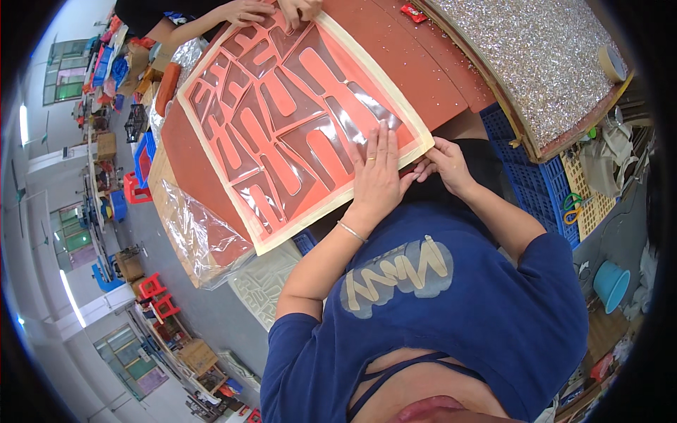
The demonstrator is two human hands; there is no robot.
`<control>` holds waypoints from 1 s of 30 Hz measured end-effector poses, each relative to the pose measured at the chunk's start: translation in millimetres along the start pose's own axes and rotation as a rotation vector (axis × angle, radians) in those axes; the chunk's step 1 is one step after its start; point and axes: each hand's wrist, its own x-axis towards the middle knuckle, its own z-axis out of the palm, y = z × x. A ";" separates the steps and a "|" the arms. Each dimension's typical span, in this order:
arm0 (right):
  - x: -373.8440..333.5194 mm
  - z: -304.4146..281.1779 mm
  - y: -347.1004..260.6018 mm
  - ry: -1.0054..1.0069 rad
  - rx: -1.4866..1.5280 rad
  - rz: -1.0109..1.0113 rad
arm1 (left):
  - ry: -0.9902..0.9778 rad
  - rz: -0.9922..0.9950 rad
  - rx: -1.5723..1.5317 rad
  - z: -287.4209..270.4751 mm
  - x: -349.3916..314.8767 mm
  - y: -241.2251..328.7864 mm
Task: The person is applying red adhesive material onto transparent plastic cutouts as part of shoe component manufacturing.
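A large cream-edged sheet (pixel 422 143) with glossy transparent film and long cut-out shapes lies tilted across a red-brown table (pixel 437 92). Pinkish red shows through the shapes. My left hand (pixel 379 173) rests flat on the near edge of the sheet, fingers stretched out, with a ring and a bracelet on that arm. At the near right corner, my right hand (pixel 448 166) pinches the sheet's edge between thumb and fingers. Another person's hands (pixel 300 10) touch the far end of the sheet.
A wooden-rimmed tray (pixel 525 144) of silvery glitter stands at the right, with a tape roll (pixel 612 63) on its edge. Below it are a blue plastic crate (pixel 529 190) and scissors (pixel 572 209). Crumpled transparent plastic (pixel 201 233) hangs at the table's left corner. A turquoise bucket (pixel 611 285) stands lower right.
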 end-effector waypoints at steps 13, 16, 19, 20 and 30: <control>-19.6 39.3 -72.4 -0.104 -1.126 -1.083 | -0.326 0.188 -0.873 19.0 -24.4 20.2; 20.2 61.5 -73.6 -0.162 -1.649 -1.000 | -0.233 -0.293 -1.046 -1.4 -34.9 -4.3; 50.5 55.2 -54.8 -0.314 -1.864 -0.769 | -0.275 -0.697 -1.502 18.0 -90.2 -44.2; 57.6 50.3 -57.5 -0.397 -1.870 -0.637 | -0.260 -0.853 -1.611 12.5 -100.4 -48.0; 130.6 43.4 -88.2 0.221 -1.382 -1.182 | 0.697 -1.086 -1.774 -16.8 -210.1 -120.7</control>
